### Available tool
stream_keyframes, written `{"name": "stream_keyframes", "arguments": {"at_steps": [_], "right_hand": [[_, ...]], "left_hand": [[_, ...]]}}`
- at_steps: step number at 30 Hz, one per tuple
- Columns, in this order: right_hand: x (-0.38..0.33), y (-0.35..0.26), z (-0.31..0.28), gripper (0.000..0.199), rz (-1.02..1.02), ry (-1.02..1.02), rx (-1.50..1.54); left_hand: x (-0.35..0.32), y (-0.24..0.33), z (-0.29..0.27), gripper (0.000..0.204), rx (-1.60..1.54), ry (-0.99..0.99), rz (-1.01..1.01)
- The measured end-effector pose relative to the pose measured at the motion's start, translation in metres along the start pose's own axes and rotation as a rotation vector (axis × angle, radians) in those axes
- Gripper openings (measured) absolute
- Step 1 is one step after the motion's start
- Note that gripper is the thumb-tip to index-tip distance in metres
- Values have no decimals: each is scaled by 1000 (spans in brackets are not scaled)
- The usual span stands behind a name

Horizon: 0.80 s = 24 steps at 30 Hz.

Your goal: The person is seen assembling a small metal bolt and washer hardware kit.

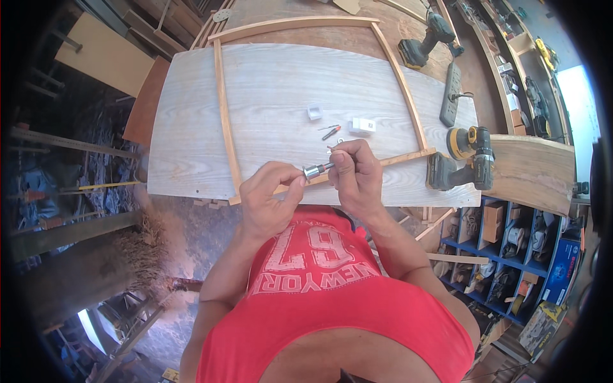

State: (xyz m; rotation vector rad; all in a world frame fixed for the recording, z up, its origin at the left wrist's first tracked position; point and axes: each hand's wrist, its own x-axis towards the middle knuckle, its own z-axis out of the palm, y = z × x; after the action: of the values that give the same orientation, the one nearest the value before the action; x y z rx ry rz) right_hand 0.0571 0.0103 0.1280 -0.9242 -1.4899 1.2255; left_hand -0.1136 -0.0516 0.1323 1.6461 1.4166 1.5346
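Between my two hands is a silver cylindrical metal piece with a narrower shaft point(314, 171); its exact kind is not clear. The fingertips of my left hand point(271, 195) pinch its left end. My right hand point(357, 175) grips the shaft side with thumb and fingers, and a thin tip sticks up above those fingers. Just beyond the hands, on a pale wood-grain board point(287, 83), lie a small red-and-black bit point(331, 133), a small white box point(363, 125) and an open white box part point(314, 112).
A rectangular frame of wooden strips point(223, 105) lies on the board, its near strip passing under my hands. A cordless drill point(476, 159) stands at the right edge. Farther back are another cordless tool point(426, 41) and a power strip point(451, 96). Blue shelving point(501, 255) is below right.
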Motion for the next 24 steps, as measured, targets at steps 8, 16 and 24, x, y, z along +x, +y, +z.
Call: {"name": "stream_keyframes", "arguments": {"at_steps": [8, 16, 24], "right_hand": [[12, -9, -3, 10, -6, -112, -239], [30, -28, 0, 11, -107, -342, -372], [32, -28, -5, 9, 237, -375, -191]], "left_hand": [[8, -4, -13, 12, -17, -28, -36], [20, -6, -14, 18, -128, -363, -373], [-1, -31, 2, 22, -823, -432, -924]]}}
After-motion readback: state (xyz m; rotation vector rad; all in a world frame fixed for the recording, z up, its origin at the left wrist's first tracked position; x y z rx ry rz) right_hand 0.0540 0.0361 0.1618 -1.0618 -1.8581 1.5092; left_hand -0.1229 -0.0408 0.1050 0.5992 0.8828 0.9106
